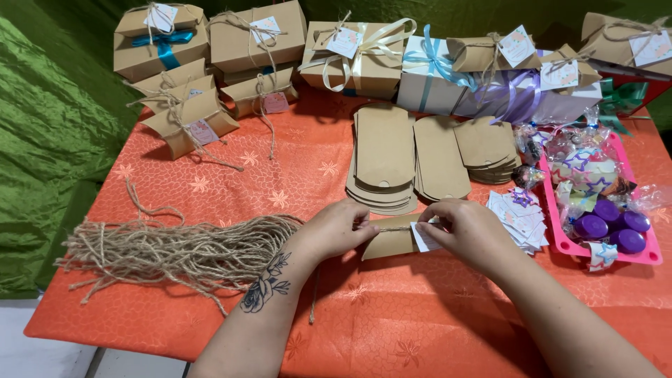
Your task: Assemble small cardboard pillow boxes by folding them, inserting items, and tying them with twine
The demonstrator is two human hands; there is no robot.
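Note:
A small brown pillow-shaped cardboard box [392, 241] lies on the orange tablecloth [392, 322] near the front. My left hand [334, 227] pinches a piece of jute twine [395, 228] running across the box's top. At the box's right end, my right hand [467, 231] holds the twine too, along with a small white paper tag [423, 238]. Both hands rest on the box.
A bundle of cut jute twine [175, 252] lies at the left. Flat brown box blanks [383, 157] are stacked in the middle, white tags [521, 217] beside them. A pink tray [647, 256] holds wrapped sweets and purple lids. Finished tied boxes [259, 45] line the back.

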